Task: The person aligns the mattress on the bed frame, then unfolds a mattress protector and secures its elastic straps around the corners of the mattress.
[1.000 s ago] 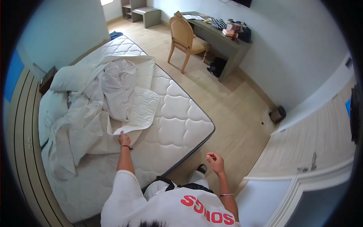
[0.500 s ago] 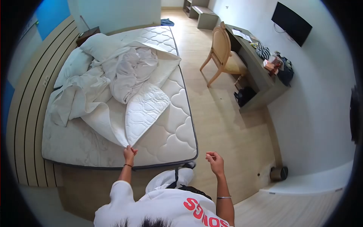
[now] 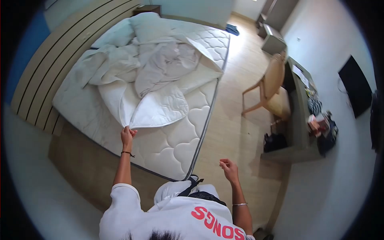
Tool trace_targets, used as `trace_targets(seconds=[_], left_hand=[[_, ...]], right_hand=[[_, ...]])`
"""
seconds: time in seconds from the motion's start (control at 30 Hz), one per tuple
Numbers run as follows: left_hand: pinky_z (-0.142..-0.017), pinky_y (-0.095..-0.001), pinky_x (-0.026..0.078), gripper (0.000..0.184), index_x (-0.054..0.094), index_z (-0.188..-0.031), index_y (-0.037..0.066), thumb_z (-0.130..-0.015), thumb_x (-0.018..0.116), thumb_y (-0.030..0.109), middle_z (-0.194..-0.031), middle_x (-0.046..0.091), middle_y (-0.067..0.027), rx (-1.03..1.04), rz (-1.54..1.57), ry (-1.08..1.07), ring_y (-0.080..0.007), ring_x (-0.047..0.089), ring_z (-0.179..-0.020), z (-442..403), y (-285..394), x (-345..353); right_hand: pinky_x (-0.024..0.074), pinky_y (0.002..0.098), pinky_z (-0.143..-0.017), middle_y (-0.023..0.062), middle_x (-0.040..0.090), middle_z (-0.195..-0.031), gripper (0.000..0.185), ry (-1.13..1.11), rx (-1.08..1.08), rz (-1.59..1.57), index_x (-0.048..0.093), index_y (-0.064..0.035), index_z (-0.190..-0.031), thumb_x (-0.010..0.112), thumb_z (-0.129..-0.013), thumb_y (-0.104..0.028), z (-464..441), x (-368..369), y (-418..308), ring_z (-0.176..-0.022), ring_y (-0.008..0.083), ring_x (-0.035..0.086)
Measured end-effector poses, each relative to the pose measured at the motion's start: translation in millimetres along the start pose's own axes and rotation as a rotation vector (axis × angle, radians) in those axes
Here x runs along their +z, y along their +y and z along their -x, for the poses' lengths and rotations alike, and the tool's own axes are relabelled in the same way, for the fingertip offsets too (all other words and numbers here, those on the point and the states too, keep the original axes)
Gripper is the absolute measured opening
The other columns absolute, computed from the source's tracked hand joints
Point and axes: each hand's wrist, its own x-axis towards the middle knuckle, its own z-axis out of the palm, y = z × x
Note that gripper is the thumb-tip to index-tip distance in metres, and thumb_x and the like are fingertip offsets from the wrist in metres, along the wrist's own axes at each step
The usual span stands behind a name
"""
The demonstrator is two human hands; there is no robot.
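My left hand (image 3: 127,137) is closed on one corner of a white quilted mattress pad (image 3: 164,107), which is pulled taut toward me. The pad lies partly folded back on the bare mattress (image 3: 172,148), which has a dark edge band. A crumpled pale sheet (image 3: 166,66) is bunched on top of the pad, and white pillows (image 3: 148,28) lie toward the headboard. Off the mattress's near corner, my right hand (image 3: 229,170) hangs in the air over the floor. It holds nothing; its fingers are loosely bent and a little apart.
A slatted wooden headboard (image 3: 64,50) borders the bed on the left. To the right are a wooden chair (image 3: 272,86) and a long desk (image 3: 298,108) with clothes and small items. A black bag (image 3: 275,142) sits beneath it. Dark cloth (image 3: 232,29) lies on the far floor.
The view has swung left, so bed and furniture appear rotated. My left hand still grips the pad corner, now farther from my body. The right hand keeps about the same pose.
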Motion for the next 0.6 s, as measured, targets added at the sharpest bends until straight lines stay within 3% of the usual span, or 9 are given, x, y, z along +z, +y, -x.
trace_targets(seconds=[0.1, 0.2, 0.27, 0.3, 0.4, 0.6], left_hand=[[-0.056, -0.0248, 0.051, 0.033, 0.045, -0.066, 0.007, -0.093, 0.042, 0.026, -0.058, 0.050, -0.0023, 0.024, -0.015, 0.007, -0.0160, 0.062, -0.058, 9.2, 16.6, 2.2], [-0.056, -0.0249, 0.050, 0.033, 0.046, -0.066, 0.007, -0.093, 0.042, 0.025, -0.058, 0.051, -0.0026, 0.040, -0.092, 0.039, -0.0160, 0.062, -0.058, 17.5, 30.0, 20.9], [-0.055, -0.0255, 0.050, 0.032, 0.046, -0.067, 0.006, -0.093, 0.042, 0.025, -0.058, 0.052, -0.0030, 0.022, -0.049, 0.073, -0.0161, 0.062, -0.058, 12.5, 21.6, 28.9], [-0.055, -0.0255, 0.050, 0.033, 0.046, -0.066, 0.006, -0.093, 0.042, 0.025, -0.058, 0.052, -0.0031, 0.032, -0.063, 0.075, -0.0161, 0.062, -0.058, 15.1, 23.2, 38.0], [-0.054, -0.0249, 0.048, 0.034, 0.046, -0.064, 0.006, -0.092, 0.043, 0.025, -0.056, 0.051, -0.0031, 0.042, -0.075, 0.129, -0.0157, 0.061, -0.057, 16.9, 36.0, 72.2], [-0.058, -0.0247, 0.050, 0.030, 0.045, -0.065, 0.011, -0.091, 0.046, 0.026, -0.061, 0.054, -0.0016, -0.037, 0.064, 0.222, -0.0148, 0.062, -0.062, 10.4, 45.7, 108.2]], right_hand=[[0.0514, 0.0295, -0.069, 0.0107, 0.067, -0.083, 0.019, -0.158, -0.126, 0.095, 0.064, -0.0013, -0.095, 0.062, -0.083, -0.016, -51.7, 19.4, -7.0, -0.075, 0.0181, 0.065], [0.0520, 0.0310, -0.070, 0.0117, 0.064, -0.087, 0.021, -0.366, -0.291, -0.018, 0.063, -0.0020, -0.097, 0.064, -0.079, -0.012, -112.4, 63.6, -1.6, -0.079, 0.0219, 0.064], [0.0508, 0.0352, -0.074, 0.0142, 0.058, -0.097, 0.028, -0.454, -0.453, 0.188, 0.062, -0.0060, -0.101, 0.067, -0.076, -0.015, -139.7, 84.4, -26.8, -0.086, 0.0276, 0.060], [0.0492, 0.0364, -0.078, 0.0156, 0.054, -0.107, 0.033, -0.533, -0.411, 0.184, 0.060, -0.0078, -0.106, 0.068, -0.075, -0.016, -144.6, 91.1, -51.6, -0.091, 0.0305, 0.058], [0.0392, 0.0428, -0.095, 0.0210, 0.048, -0.116, 0.041, -0.662, -0.689, 0.200, 0.058, -0.0124, -0.111, 0.070, -0.072, -0.017, -177.0, 132.0, -63.7, -0.111, 0.0379, 0.045], [0.0318, 0.0478, -0.101, 0.0277, 0.031, -0.134, 0.049, -0.829, -0.692, 0.360, 0.056, -0.0264, -0.119, 0.068, -0.072, -0.020, -195.1, 196.8, -83.1, -0.121, 0.0457, 0.032]])
